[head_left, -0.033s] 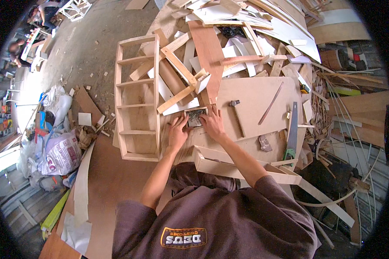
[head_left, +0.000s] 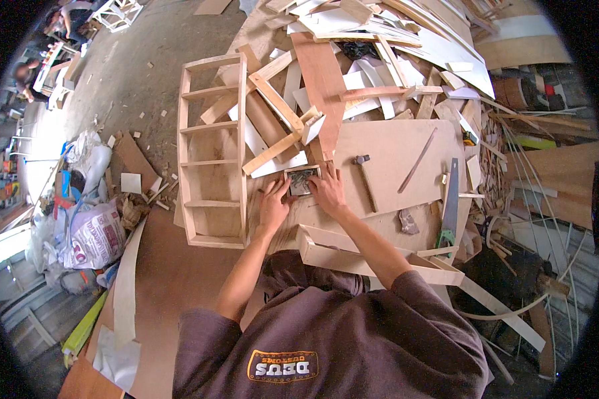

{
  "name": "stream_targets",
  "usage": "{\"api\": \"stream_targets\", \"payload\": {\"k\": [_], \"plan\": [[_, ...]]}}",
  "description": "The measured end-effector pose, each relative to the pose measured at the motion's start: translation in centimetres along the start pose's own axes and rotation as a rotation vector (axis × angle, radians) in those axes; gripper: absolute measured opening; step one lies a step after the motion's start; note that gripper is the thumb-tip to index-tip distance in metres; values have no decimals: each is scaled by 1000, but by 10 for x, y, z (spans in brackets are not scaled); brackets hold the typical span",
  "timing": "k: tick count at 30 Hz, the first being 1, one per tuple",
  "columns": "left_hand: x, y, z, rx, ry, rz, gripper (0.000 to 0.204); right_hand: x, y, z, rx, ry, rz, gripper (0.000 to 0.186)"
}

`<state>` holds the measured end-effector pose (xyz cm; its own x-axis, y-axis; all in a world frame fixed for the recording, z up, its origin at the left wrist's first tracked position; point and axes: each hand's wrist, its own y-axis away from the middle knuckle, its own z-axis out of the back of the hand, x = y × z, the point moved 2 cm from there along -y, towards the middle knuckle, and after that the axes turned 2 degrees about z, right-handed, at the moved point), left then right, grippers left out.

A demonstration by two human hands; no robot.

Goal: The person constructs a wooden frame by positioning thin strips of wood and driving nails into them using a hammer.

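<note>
A small open wooden box [head_left: 316, 172] with dark grey, nail-like bits inside lies on the workbench in front of me. My left hand [head_left: 273, 201] grips its left side, thumb near the lower corner. On its opposite side my right hand [head_left: 329, 191] holds the rim, fingers pointing away from me. To the right of it, a hammer [head_left: 366, 183] with a wooden handle rests on a plywood sheet [head_left: 396, 149]. A ladder-like wooden frame [head_left: 242, 159] lies left of my hands. What my fingertips touch inside the box is too small to tell.
Scrap wood [head_left: 379, 40] is heaped at the bench's far side. A handsaw [head_left: 451, 199] with a green handle and a thin reddish stick [head_left: 418, 159] lie right. Close to my body is a long narrow wooden box [head_left: 333, 256]. Bags [head_left: 100, 229] stand left; people are far left.
</note>
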<state>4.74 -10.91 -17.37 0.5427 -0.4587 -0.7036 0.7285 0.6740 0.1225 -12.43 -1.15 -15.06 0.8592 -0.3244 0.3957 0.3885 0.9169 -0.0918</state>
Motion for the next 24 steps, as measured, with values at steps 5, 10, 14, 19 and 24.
{"api": "stream_targets", "payload": {"k": [5, 10, 14, 19, 24], "plan": [[-1, 0, 1, -40, 7, -41, 61, 5, -1, -3, 75, 160, 33, 18], [-2, -1, 2, -45, 4, -66, 62, 14, -5, -9, 105, 169, -59, 22], [-3, 0, 2, -65, -8, -73, 62, 22, -9, -9, 145, 167, -131, 24], [-2, -1, 2, -71, -7, -89, 63, 21, -5, -7, 108, 164, -135, 23], [-2, 0, 1, -60, -3, -62, 63, 15, -7, 1, 149, 161, 32, 14]]}}
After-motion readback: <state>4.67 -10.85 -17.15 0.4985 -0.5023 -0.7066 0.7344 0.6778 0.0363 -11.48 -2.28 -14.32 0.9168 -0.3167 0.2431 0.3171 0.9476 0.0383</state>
